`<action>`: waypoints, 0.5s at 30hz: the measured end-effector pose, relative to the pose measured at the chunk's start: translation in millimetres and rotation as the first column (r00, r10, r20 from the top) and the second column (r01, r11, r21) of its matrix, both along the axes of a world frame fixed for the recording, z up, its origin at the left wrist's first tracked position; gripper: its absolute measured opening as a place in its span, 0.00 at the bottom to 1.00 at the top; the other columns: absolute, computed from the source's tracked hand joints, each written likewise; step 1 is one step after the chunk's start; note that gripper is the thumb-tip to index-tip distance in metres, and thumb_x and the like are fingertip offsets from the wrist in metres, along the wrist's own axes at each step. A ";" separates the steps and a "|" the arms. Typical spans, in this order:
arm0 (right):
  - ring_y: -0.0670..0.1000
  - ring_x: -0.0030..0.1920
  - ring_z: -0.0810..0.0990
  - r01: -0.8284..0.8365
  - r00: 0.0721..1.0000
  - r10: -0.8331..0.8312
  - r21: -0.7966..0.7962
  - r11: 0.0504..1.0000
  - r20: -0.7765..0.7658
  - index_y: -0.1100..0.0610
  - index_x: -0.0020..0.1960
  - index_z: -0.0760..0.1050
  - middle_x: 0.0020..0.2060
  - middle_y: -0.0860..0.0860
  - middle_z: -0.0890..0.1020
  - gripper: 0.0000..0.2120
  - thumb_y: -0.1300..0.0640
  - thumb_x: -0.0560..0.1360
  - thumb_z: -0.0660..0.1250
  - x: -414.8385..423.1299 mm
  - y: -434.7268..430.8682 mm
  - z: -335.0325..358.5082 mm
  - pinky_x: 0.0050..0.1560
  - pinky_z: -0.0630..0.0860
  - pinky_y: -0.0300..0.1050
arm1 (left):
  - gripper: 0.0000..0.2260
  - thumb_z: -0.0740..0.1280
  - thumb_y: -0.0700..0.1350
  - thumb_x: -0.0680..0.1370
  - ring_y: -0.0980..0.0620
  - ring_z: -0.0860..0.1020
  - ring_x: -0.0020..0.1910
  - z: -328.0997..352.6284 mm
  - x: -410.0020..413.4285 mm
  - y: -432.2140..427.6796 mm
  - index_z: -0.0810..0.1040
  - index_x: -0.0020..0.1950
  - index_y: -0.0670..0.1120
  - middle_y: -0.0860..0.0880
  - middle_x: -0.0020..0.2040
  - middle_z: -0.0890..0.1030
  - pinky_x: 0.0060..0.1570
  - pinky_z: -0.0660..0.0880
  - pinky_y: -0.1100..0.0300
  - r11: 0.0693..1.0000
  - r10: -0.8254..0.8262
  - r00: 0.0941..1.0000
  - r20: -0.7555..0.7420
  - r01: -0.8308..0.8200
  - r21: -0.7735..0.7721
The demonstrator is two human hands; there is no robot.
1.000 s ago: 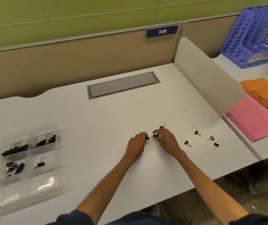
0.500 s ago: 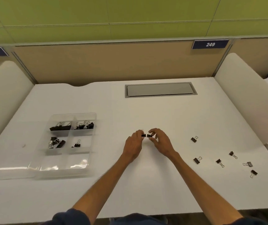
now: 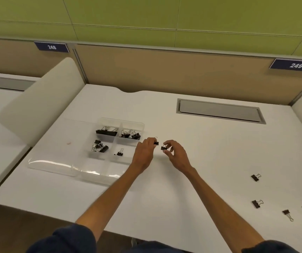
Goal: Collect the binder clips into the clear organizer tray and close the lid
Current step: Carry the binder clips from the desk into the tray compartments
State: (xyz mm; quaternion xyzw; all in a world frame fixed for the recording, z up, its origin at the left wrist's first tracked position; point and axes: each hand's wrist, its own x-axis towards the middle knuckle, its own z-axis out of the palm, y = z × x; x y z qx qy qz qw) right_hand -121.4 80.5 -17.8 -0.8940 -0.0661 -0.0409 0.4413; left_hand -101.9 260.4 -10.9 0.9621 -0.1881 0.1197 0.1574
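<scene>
White counter (image 3: 183, 179) w/ tan partition behind: left hand (image 3: 143, 152) and right hand (image 3: 175, 154) each pinching a binder clip, just right of the open clear organizer tray (image 3: 141, 125); four loose clips (image 3: 256, 203) lying far right

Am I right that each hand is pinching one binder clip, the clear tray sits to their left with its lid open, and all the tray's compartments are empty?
Not quite. The head view shows the left hand and right hand each pinching a binder clip, with the clear tray to their left and its lid open. But four compartments already hold clips.
</scene>
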 end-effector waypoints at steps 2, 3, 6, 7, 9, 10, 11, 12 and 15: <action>0.46 0.44 0.75 -0.026 1.000 0.026 0.002 1.000 -0.004 0.46 0.56 0.74 0.47 0.42 0.79 0.10 0.54 0.76 0.69 5.3 16.1 0.4 0.47 0.74 0.45 | 0.12 0.52 0.43 0.81 0.50 0.75 0.53 0.0 1.3 16.7 0.73 0.60 0.46 0.52 0.56 0.77 0.45 0.66 0.56 1.000 0.020 1.000 0.013 -0.021 0.023; 0.46 0.44 0.75 -0.036 0.999 0.036 0.003 0.999 -0.009 0.46 0.55 0.74 0.46 0.42 0.79 0.10 0.54 0.76 0.69 8.0 24.0 0.4 0.47 0.74 0.44 | 0.12 0.52 0.43 0.81 0.50 0.75 0.54 -0.5 1.9 25.3 0.73 0.60 0.47 0.52 0.55 0.76 0.46 0.65 0.56 0.999 0.034 0.999 0.012 -0.035 0.031; 0.44 0.43 0.75 -0.042 0.999 0.042 0.009 0.999 -0.015 0.45 0.55 0.73 0.45 0.41 0.78 0.10 0.53 0.75 0.69 16.0 46.6 0.6 0.45 0.71 0.41 | 0.18 0.46 0.46 0.80 0.51 0.75 0.55 -0.7 2.5 47.5 0.74 0.59 0.48 0.53 0.56 0.77 0.46 0.64 0.56 0.996 0.067 0.998 0.017 -0.068 0.066; 0.43 0.43 0.75 -0.044 0.999 0.044 0.009 0.999 -0.013 0.45 0.55 0.73 0.44 0.40 0.78 0.10 0.52 0.75 0.69 18.3 53.8 0.6 0.44 0.70 0.40 | 0.19 0.46 0.46 0.80 0.51 0.76 0.55 -0.1 2.4 53.7 0.75 0.58 0.48 0.53 0.56 0.78 0.46 0.65 0.56 0.995 0.078 0.997 0.031 -0.079 0.057; 0.42 0.44 0.74 -0.057 0.998 0.057 0.007 0.998 -0.008 0.45 0.55 0.73 0.44 0.40 0.78 0.10 0.51 0.75 0.69 22.2 68.7 1.4 0.44 0.69 0.40 | 0.15 0.51 0.46 0.80 0.50 0.77 0.54 0.2 2.6 66.0 0.75 0.58 0.47 0.52 0.54 0.79 0.47 0.68 0.54 0.994 0.095 0.994 0.049 -0.097 0.045; 0.42 0.44 0.74 -0.064 0.998 0.064 0.008 0.998 -0.010 0.45 0.56 0.74 0.44 0.39 0.78 0.10 0.51 0.75 0.69 23.9 76.4 1.8 0.45 0.70 0.41 | 0.14 0.52 0.46 0.80 0.50 0.78 0.53 0.0 3.0 71.9 0.76 0.58 0.46 0.51 0.53 0.80 0.47 0.69 0.54 0.994 0.092 0.994 0.059 -0.095 0.052; 0.43 0.44 0.74 -0.067 0.998 0.067 0.009 0.998 -0.012 0.45 0.56 0.74 0.44 0.39 0.78 0.11 0.51 0.75 0.70 25.2 84.3 2.3 0.46 0.70 0.42 | 0.15 0.52 0.47 0.80 0.50 0.78 0.53 -0.7 4.0 78.1 0.76 0.58 0.46 0.51 0.54 0.80 0.48 0.70 0.54 0.994 0.084 0.994 0.063 -0.089 0.070; 0.44 0.44 0.74 -0.066 0.998 0.066 0.007 0.998 -0.009 0.46 0.56 0.74 0.44 0.39 0.78 0.11 0.51 0.75 0.70 26.3 91.8 1.8 0.48 0.71 0.44 | 0.17 0.50 0.47 0.80 0.50 0.78 0.54 -1.3 5.1 84.3 0.76 0.58 0.46 0.51 0.55 0.80 0.49 0.69 0.54 0.992 0.077 0.995 0.063 -0.083 0.096; 0.45 0.48 0.73 -0.062 0.998 0.062 -0.026 0.998 0.015 0.48 0.56 0.75 0.45 0.39 0.79 0.12 0.52 0.74 0.71 29.0 112.9 0.7 0.51 0.70 0.48 | 0.16 0.51 0.47 0.81 0.51 0.78 0.55 -2.7 7.9 101.1 0.77 0.58 0.47 0.52 0.56 0.80 0.51 0.68 0.54 0.984 0.096 0.992 0.082 -0.107 0.141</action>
